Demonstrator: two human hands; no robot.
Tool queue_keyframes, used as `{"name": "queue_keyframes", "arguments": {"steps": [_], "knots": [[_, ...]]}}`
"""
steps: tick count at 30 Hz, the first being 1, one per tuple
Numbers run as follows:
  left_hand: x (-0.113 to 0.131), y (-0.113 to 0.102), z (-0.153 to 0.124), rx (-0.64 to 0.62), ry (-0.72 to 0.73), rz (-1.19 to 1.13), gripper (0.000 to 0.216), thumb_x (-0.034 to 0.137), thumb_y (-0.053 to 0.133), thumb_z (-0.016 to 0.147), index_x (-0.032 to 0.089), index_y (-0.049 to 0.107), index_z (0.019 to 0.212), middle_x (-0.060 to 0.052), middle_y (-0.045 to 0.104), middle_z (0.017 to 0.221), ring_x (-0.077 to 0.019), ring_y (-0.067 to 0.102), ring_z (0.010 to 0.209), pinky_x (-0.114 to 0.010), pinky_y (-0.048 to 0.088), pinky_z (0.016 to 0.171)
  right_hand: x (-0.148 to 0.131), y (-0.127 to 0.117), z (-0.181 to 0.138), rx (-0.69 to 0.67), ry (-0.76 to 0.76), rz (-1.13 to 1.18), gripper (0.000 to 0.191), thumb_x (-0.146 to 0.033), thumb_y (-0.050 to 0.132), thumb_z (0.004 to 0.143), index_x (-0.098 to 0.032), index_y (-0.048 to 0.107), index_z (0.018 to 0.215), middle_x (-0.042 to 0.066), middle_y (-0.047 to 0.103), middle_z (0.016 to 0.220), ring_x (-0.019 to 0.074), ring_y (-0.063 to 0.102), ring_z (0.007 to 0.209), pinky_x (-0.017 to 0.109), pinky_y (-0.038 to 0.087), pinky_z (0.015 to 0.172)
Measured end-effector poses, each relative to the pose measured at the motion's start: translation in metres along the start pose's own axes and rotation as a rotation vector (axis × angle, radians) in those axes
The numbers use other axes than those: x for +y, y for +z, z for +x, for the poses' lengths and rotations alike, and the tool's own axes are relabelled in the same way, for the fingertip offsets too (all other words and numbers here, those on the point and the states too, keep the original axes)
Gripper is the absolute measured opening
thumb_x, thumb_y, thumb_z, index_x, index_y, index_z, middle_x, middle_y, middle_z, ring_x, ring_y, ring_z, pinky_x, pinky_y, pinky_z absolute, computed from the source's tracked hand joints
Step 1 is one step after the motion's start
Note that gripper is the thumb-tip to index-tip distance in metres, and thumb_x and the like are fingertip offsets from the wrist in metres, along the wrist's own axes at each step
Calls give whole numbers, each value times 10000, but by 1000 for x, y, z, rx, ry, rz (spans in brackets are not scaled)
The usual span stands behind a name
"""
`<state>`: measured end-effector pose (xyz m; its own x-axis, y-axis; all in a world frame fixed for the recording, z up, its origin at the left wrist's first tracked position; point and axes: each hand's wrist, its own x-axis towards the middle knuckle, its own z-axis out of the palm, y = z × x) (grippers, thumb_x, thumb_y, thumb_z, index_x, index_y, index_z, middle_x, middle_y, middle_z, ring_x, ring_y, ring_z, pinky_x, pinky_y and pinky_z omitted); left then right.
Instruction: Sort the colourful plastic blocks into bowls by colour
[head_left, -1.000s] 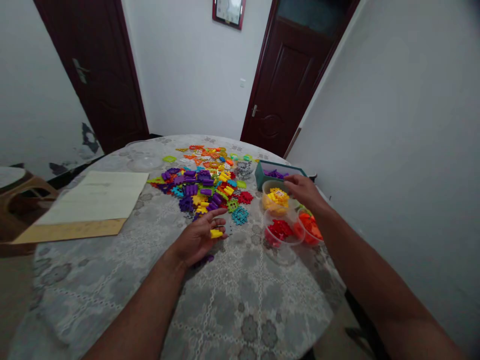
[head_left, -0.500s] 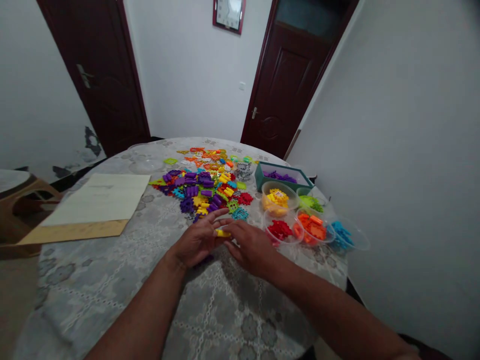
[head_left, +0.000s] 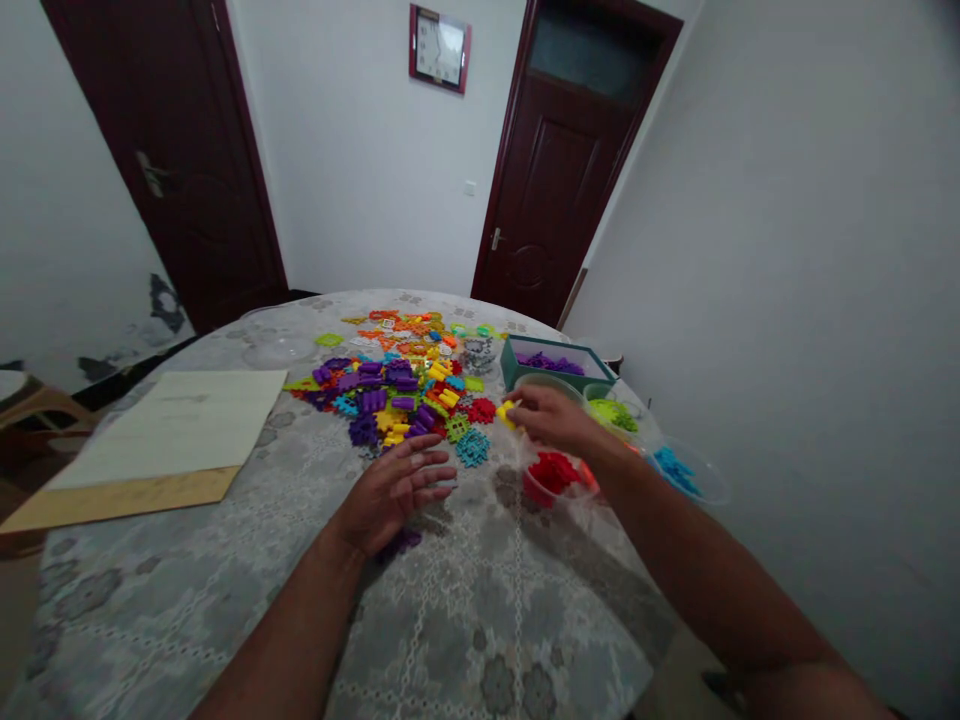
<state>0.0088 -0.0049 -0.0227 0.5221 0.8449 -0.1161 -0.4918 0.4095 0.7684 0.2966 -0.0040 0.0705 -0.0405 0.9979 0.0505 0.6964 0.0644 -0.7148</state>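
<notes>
My right hand [head_left: 551,418] pinches a small yellow piece [head_left: 507,412] just left of the clear bowls, above the bowl of red pieces [head_left: 551,477]. My left hand [head_left: 394,488] lies near the front of the pile of coloured plastic pieces [head_left: 397,377], palm up, fingers spread, with nothing in it. A few purple pieces [head_left: 406,541] lie on the table under its wrist. My right arm hides the bowl of yellow pieces and most of the orange one.
A teal box with purple pieces [head_left: 551,361], a bowl of green pieces [head_left: 611,409] and a bowl of blue pieces [head_left: 679,469] stand at the right of the round table [head_left: 465,620]. A pale sheet on cardboard [head_left: 161,425] lies at left. Two dark doors behind.
My right hand came from the bowls to my left hand, took the yellow piece from it and moved right with it. My left hand now holds nothing.
</notes>
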Motion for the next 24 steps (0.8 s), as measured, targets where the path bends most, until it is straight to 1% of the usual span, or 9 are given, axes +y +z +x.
{"name": "queue_keyframes", "arguments": {"steps": [3, 4, 6, 8, 12, 14, 18, 21, 24], "knots": [[1, -3, 2, 2, 23, -7, 412, 167, 768, 843, 157, 688, 1248, -136, 742, 1135, -280, 768, 996, -408, 650, 835, 23, -41, 28, 370, 128, 14, 493, -344, 597, 957, -176, 596, 1420, 56, 744, 956, 129, 619, 604, 228, 467, 537], [1, -4, 3, -3, 26, -9, 413, 164, 767, 843, 156, 688, 1249, -134, 742, 1137, -280, 768, 991, -411, 650, 834, 29, -50, 32, 454, 140, 3, 543, -341, 581, 959, -171, 550, 1474, 80, 751, 1039, 137, 640, 640, 237, 493, 568], [2, -5, 4, -7, 33, -11, 416, 164, 768, 844, 155, 691, 1253, -135, 742, 1144, -279, 768, 977, -416, 651, 827, 40, -59, 26, 531, 133, -18, 551, -321, 557, 957, -174, 542, 1487, 112, 738, 1196, 158, 676, 739, 263, 541, 653], [2, -5, 4, 4, 41, -6, 416, 163, 773, 840, 156, 696, 1249, -136, 745, 1144, -277, 768, 965, -417, 653, 819, 49, -52, 8, 545, 106, -38, 462, -303, 555, 943, -192, 638, 1384, 107, 732, 1258, 180, 697, 825, 296, 569, 743], [2, -4, 5, 54, 51, 28, 432, 168, 808, 804, 152, 709, 1224, -129, 746, 1127, -274, 769, 941, -421, 654, 813, 59, -28, -35, 471, 7, -142, 323, -299, 530, 964, -223, 750, 1188, 77, 775, 1156, 211, 726, 877, 359, 577, 867], [1, -3, 5, 91, 65, 59, 439, 187, 831, 779, 149, 717, 1202, -122, 745, 1107, -267, 766, 920, -414, 654, 798, 60, -31, -43, 479, -21, -242, 314, -283, 520, 977, -227, 765, 1167, 80, 785, 1124, 228, 735, 935, 372, 567, 922], [2, -2, 5, 227, 190, 165, 447, 262, 868, 720, 148, 727, 1129, -88, 741, 989, -232, 741, 813, -370, 645, 709, 64, -80, -14, 501, 21, -499, 352, -213, 482, 1010, -221, 759, 1228, 91, 775, 1229, 235, 718, 1103, 372, 519, 1046], [2, -1, 2, 377, 279, 298, 425, 333, 868, 708, 170, 731, 1076, -62, 736, 906, -214, 712, 753, -341, 630, 662, 77, -125, 29, 443, 79, -586, 337, -172, 518, 992, -183, 778, 1206, 116, 768, 1256, 248, 703, 1155, 368, 485, 1089], [1, -4, 1, 457, 297, 483, 367, 397, 845, 734, 211, 744, 1033, -53, 739, 873, -220, 696, 727, -338, 613, 659, 94, -151, 69, 355, 127, -606, 256, -154, 621, 935, -170, 813, 1105, 123, 781, 1211, 272, 692, 1167, 363, 475, 1090]]}}
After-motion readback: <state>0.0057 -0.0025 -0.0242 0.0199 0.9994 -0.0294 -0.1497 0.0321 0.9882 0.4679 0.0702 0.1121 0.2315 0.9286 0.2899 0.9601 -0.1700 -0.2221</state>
